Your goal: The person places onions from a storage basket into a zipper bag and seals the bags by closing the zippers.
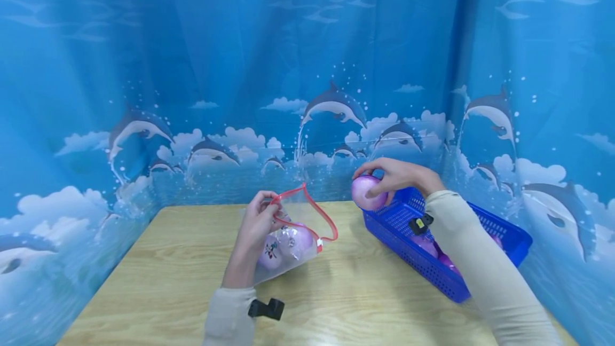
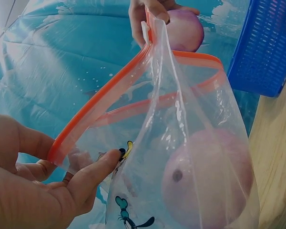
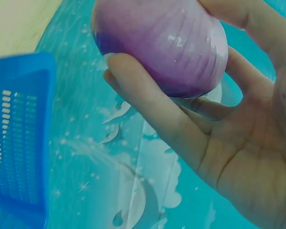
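My left hand [image 1: 257, 224] pinches the red zip edge [image 2: 100, 97] of a clear plastic zip bag [image 2: 238, 119] with cartoon prints, its mouth spread wide. Inside the bag lie purple onions [image 1: 301, 239], one large and plain in the left wrist view. To the right, my right hand [image 1: 393, 176] grips a shiny purple onion [image 1: 368, 193] between thumb and fingers. Faint stripes run along this onion in the right wrist view. It is held up beside the far left corner of a blue perforated basket [image 1: 408, 256], apart from the bag.
More purple onions [image 1: 425, 246] lie in the basket, partly hidden by my right forearm. Bag and basket are on a wood-grain table [image 1: 182, 260]. A blue dolphin-print curtain [image 1: 269, 57] closes off the back and sides.
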Demonstrator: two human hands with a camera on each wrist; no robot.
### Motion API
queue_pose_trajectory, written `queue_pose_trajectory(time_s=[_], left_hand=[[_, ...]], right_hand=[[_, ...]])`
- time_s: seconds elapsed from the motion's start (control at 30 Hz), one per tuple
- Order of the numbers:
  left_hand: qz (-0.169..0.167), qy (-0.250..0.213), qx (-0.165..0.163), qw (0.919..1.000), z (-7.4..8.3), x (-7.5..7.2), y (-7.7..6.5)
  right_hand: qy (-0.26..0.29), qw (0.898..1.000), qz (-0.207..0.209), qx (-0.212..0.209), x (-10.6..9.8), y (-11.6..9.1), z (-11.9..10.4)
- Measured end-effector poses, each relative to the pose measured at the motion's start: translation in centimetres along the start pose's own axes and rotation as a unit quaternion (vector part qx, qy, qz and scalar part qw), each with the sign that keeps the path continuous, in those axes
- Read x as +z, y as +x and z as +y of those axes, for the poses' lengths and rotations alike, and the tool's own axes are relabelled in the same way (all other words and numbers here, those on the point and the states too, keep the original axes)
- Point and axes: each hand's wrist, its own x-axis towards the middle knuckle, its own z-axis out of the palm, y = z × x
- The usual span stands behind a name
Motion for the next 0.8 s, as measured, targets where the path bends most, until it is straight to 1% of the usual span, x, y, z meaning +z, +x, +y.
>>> queue_pose_trajectory(time_s=[0.3, 0.53, 0.8], left_hand=[[0.003, 0.004, -0.001, 1.0000, 0.0, 0.1, -0.1], [-0.001, -0.024, 0.006, 0.9997, 0.0, 0.1, 0.1], [-0.002, -0.018, -0.004, 0.9998, 0.0, 0.0, 0.1]], right_hand=[[0.007, 1.000, -0.010, -0.015, 0.6, 0.5, -1.8], [0.006, 0.999, -0.021, -0.047, 0.9, 1.1, -2.4], [0.011, 0.997, -0.024, -0.066, 1.5, 1.3, -3.4]])
